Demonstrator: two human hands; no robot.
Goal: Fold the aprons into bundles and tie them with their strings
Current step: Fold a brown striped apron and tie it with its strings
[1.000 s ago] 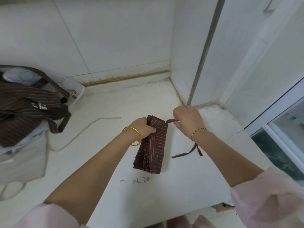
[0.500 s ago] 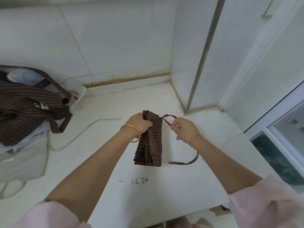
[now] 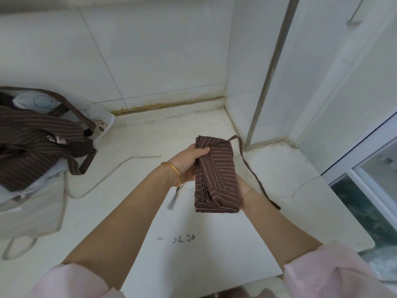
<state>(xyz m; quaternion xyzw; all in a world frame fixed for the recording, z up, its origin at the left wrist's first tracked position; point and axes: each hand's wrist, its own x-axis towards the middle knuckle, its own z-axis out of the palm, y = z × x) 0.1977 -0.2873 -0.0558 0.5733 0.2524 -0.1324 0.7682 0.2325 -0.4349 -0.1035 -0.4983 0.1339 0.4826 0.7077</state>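
Apron bundle [image 3: 216, 175]: brown, pale stripes, folded into a thick oblong. I hold it in front of me over the white counter [image 3: 214, 250], near the wall corner; whether its lower end touches the counter, I cannot tell.

Left hand [image 3: 188, 163]: fingers curled over the bundle's upper left edge, gripping the layers together.

Right hand [image 3: 242, 186]: behind the lower right of the bundle, almost wholly hidden. It seems to support the cloth, but I cannot tell how the fingers lie.

String [image 3: 251, 168]: leaves the bundle's top right corner, loops out and trails down past my right wrist, its end hanging free. It goes round nothing. No wrap or knot shows.

A blurred grey streak under my left wrist, too smeared to name.

Done, by my reckoning: the folding of this one apron. Left: wind the string round it and tie off.

Pile of aprons [image 3: 38, 145]: heaped unfolded on a white bag [image 3: 32, 211] at far left, straps dangling. All of that remains.
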